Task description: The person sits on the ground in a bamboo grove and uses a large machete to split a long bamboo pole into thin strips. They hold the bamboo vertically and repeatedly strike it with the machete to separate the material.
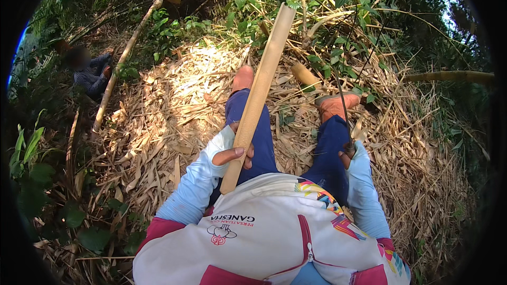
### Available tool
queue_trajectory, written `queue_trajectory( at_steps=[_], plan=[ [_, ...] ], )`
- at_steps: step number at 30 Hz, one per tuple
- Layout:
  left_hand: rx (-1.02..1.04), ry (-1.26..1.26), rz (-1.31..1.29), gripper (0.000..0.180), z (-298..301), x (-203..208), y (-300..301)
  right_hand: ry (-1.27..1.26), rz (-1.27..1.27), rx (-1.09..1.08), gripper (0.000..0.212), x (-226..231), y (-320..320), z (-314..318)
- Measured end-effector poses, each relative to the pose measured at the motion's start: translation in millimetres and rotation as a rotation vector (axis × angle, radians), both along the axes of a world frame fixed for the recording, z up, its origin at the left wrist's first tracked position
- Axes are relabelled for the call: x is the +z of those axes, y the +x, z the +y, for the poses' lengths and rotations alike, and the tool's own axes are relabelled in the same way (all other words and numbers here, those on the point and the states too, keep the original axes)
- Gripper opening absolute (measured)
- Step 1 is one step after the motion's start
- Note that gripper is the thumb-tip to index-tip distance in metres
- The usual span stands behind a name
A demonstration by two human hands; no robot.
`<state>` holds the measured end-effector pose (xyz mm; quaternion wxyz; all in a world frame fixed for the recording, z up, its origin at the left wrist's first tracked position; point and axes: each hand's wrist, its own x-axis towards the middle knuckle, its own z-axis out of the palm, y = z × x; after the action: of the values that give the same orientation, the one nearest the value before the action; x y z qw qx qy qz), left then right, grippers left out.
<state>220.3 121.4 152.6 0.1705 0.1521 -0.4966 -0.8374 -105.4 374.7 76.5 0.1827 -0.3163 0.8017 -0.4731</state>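
Note:
My left hand (231,154) is closed around the lower part of a long split piece of bamboo (265,79), pale tan and trough-shaped. It slants up and away from my waist, and its far end reaches past my feet. By my right thigh, my right hand (348,154) is closed on a long, thin, dark tool (344,108), which looks like a machete seen edge-on. Its narrow shape points away from me, over my right shoe. The handle is mostly hidden in my fingers. The bamboo and the dark tool are apart.
Dry bamboo leaves (174,116) cover the ground. A short bamboo piece (304,75) lies between my orange shoes (338,106). A long pole (128,47) leans at the left, near a seated person (92,75). Green shrubs (338,47) and bamboo stems stand ahead.

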Motion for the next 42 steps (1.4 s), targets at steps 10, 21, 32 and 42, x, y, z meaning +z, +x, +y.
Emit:
queue_trajectory(
  at_steps=[10,21,32,42],
  plan=[
    [0.102,-0.131,0.203,0.086,-34.6,56.5,-2.7,-0.018,-0.006,0.104,0.026,1.5,17.3,-18.4],
    [0.204,-0.27,0.499,0.063,-87.5,131.6,10.4,-0.018,-0.042,0.154,0.024,-16.9,24.2,0.7],
    [0.391,-0.257,0.485,0.06,-104.7,161.7,5.5,0.082,-0.078,0.193,0.023,-1.0,40.7,-2.8],
    [0.793,-0.65,0.21,0.061,-72.3,162.3,-12.0,0.054,-0.112,0.242,0.023,-9.6,39.9,-8.6]
  ],
)
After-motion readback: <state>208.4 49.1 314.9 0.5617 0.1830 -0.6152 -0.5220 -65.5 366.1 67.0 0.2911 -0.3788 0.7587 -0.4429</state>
